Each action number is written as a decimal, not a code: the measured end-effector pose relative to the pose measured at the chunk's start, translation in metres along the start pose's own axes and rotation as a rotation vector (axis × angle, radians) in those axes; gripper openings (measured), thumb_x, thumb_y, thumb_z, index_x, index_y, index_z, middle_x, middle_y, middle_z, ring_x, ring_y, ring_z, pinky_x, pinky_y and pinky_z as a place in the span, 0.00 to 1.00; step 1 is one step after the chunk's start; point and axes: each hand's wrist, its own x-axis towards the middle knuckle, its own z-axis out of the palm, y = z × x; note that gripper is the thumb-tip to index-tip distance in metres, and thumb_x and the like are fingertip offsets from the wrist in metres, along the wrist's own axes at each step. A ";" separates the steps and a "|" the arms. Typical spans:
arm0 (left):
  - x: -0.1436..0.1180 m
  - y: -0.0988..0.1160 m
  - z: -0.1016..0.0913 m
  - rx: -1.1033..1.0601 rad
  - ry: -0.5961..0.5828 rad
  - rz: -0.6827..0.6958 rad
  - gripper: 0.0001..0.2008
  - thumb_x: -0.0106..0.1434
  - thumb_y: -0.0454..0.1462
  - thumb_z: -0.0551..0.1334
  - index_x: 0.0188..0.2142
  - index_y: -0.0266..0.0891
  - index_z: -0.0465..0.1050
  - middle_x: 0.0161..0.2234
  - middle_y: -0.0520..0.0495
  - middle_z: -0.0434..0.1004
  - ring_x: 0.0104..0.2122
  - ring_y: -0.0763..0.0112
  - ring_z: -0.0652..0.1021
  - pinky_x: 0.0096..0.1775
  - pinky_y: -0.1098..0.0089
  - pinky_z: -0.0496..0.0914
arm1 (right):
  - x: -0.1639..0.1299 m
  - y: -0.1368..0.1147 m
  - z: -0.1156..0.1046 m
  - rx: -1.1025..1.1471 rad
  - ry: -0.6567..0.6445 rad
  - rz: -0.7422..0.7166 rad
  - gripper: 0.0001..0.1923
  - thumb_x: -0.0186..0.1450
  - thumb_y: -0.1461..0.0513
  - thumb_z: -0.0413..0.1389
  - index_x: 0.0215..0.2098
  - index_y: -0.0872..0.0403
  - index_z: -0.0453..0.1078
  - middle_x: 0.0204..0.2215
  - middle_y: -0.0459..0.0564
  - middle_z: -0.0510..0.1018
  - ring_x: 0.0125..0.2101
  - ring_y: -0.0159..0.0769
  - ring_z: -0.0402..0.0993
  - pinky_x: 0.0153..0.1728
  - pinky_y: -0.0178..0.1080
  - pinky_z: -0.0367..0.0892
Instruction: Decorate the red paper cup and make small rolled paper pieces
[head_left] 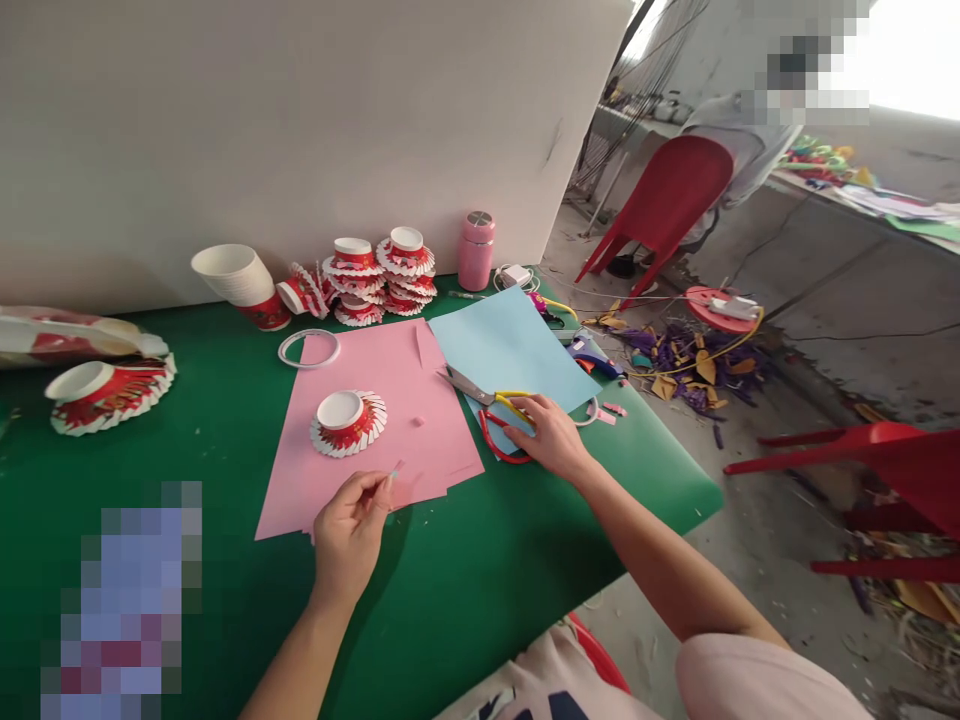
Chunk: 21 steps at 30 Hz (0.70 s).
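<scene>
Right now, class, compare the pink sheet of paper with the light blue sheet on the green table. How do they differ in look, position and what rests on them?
The pink sheet looks larger and lies nearer the left hand; the blue sheet looks smaller and sits farther right. The pink sheet carries a cut paper cup; the blue sheet carries scissors, which the right hand touches. The blue sheet overlaps the pink one's right edge. Both lie flat on the green table.

Both hands (349, 530) (546, 435) forward, fingers curled

Pink paper sheet (390, 420) and light-blue sheet (510, 345) lie on green table (187, 440); scissors (495, 415) have red-and-yellow handles.
</scene>
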 end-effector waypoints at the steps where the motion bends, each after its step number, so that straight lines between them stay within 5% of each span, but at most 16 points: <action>1: 0.000 -0.001 0.000 0.013 0.002 0.010 0.10 0.55 0.44 0.62 0.28 0.39 0.73 0.24 0.52 0.71 0.25 0.72 0.71 0.30 0.73 0.69 | -0.002 0.000 -0.001 0.058 0.010 -0.021 0.18 0.61 0.57 0.54 0.49 0.52 0.68 0.44 0.54 0.74 0.40 0.41 0.72 0.39 0.40 0.66; 5: 0.000 -0.002 0.000 0.043 0.007 0.041 0.10 0.55 0.43 0.62 0.28 0.39 0.73 0.24 0.51 0.71 0.25 0.71 0.72 0.30 0.73 0.69 | -0.004 0.021 -0.011 0.190 0.207 0.053 0.15 0.61 0.59 0.52 0.45 0.54 0.68 0.39 0.53 0.75 0.36 0.38 0.73 0.34 0.38 0.68; 9: -0.001 0.001 0.001 0.052 -0.001 0.072 0.09 0.55 0.43 0.62 0.28 0.39 0.72 0.23 0.51 0.72 0.25 0.71 0.73 0.30 0.73 0.69 | 0.001 0.067 -0.028 0.031 0.367 0.309 0.17 0.58 0.63 0.51 0.45 0.58 0.68 0.40 0.57 0.73 0.40 0.42 0.71 0.35 0.40 0.67; 13: -0.001 0.006 0.001 0.052 0.000 0.092 0.08 0.55 0.42 0.62 0.27 0.39 0.72 0.23 0.51 0.71 0.25 0.71 0.73 0.29 0.73 0.69 | 0.003 0.095 -0.043 -0.116 0.198 0.515 0.18 0.57 0.63 0.52 0.46 0.57 0.67 0.44 0.57 0.73 0.38 0.41 0.72 0.36 0.40 0.65; 17: -0.001 0.009 0.002 0.047 0.007 0.111 0.08 0.55 0.41 0.61 0.26 0.39 0.72 0.22 0.52 0.71 0.24 0.72 0.73 0.28 0.73 0.69 | 0.005 0.093 -0.046 -0.237 0.003 0.525 0.12 0.56 0.59 0.53 0.38 0.55 0.70 0.40 0.53 0.75 0.35 0.41 0.72 0.31 0.37 0.62; 21: -0.001 0.010 0.003 0.068 0.007 0.130 0.08 0.55 0.41 0.60 0.26 0.39 0.72 0.22 0.52 0.71 0.23 0.73 0.72 0.27 0.73 0.69 | 0.012 0.084 -0.046 -0.293 -0.020 0.504 0.08 0.58 0.61 0.50 0.31 0.54 0.70 0.31 0.52 0.77 0.35 0.41 0.72 0.28 0.36 0.59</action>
